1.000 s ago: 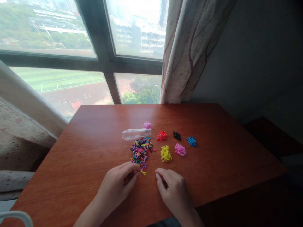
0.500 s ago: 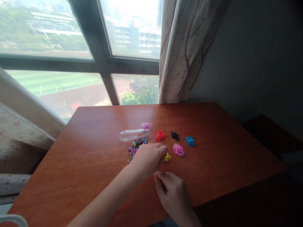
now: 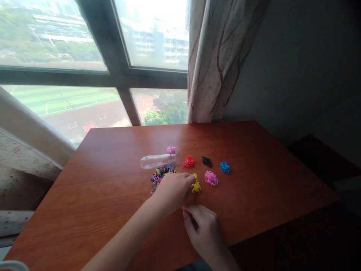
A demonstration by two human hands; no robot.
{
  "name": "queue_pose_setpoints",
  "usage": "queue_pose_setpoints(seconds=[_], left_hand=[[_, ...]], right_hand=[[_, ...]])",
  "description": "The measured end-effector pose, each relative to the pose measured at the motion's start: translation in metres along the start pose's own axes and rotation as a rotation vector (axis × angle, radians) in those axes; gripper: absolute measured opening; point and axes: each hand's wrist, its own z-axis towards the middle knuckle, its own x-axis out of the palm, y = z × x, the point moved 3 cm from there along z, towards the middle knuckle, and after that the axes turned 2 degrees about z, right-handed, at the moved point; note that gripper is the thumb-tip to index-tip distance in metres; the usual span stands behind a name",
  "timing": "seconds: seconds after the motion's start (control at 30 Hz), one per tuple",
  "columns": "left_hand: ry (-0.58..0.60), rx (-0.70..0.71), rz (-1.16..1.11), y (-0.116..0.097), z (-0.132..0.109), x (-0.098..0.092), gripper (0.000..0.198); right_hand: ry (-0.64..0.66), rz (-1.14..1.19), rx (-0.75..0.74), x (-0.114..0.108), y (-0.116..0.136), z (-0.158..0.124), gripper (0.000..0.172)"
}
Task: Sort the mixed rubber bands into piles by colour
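Observation:
My left hand (image 3: 176, 187) reaches in from the left, its fingers curled down beside the pile of yellow rubber bands (image 3: 196, 186). Its fingertips are mostly hidden, so what they pinch does not show. Partly under this hand lies a heap of mixed-colour rubber bands (image 3: 161, 171). Nearer to me, my right hand (image 3: 203, 226) rests at the table with thumb and forefinger pressed together; anything between them is too small to make out. Sorted piles of pink rubber bands (image 3: 211, 178), red rubber bands (image 3: 188, 162), black rubber bands (image 3: 207, 161) and blue rubber bands (image 3: 225, 167) lie beyond.
A clear plastic bottle-shaped container (image 3: 156, 161) lies on its side behind the mixed heap, with a pink cap-like piece (image 3: 170, 149) by its end. The brown wooden table (image 3: 93, 188) meets a window and a curtain (image 3: 217, 67) at its far edge.
My left hand has drawn back slightly to the left, so more of the yellow pile shows. My right hand keeps its pinch in nearly the same place. The view has shifted slightly.

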Motion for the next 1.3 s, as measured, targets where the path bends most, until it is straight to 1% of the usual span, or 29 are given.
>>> queue_pose_setpoints(seconds=[0.1, 0.17, 0.27, 0.33, 0.47, 0.57, 0.63, 0.73, 0.83, 1.0, 1.3], left_hand=[[-0.012, -0.020, -0.004, 0.002, -0.005, -0.004, 0.010], [-0.022, -0.043, -0.008, 0.006, -0.012, -0.009, 0.015], [-0.051, -0.094, -0.035, 0.015, -0.032, -0.014, 0.020], [-0.093, -0.139, -0.090, 0.023, -0.049, -0.014, 0.020], [-0.200, -0.244, -0.198, 0.038, -0.085, -0.007, 0.016], [-0.232, -0.302, -0.238, 0.043, -0.105, 0.003, 0.016], [-0.240, -0.314, -0.257, 0.043, -0.113, 0.009, 0.017], [-0.251, -0.316, -0.281, 0.040, -0.119, 0.016, 0.017], [-0.247, -0.320, -0.282, 0.036, -0.119, 0.019, 0.017], [-0.189, -0.328, -0.250, 0.032, -0.117, 0.021, 0.017], [-0.155, -0.337, -0.227, 0.031, -0.116, 0.022, 0.015]], right_hand=[[0.001, -0.008, -0.019, 0.000, 0.001, 0.000, 0.021], [0.002, -0.032, -0.049, -0.001, 0.002, 0.000, 0.021], [-0.003, -0.088, -0.121, -0.002, 0.006, 0.000, 0.019], [-0.016, -0.124, -0.182, -0.001, 0.009, 0.002, 0.017], [-0.046, -0.171, -0.270, 0.002, 0.011, 0.007, 0.016], [-0.020, -0.195, -0.250, 0.008, 0.010, 0.013, 0.017], [0.007, -0.206, -0.218, 0.011, 0.008, 0.015, 0.018], [0.039, -0.222, -0.178, 0.015, 0.007, 0.017, 0.020], [0.073, -0.247, -0.136, 0.017, 0.005, 0.018, 0.022], [0.149, -0.258, -0.052, 0.020, 0.004, 0.020, 0.021], [0.156, -0.243, 0.019, 0.027, 0.008, 0.026, 0.018]])
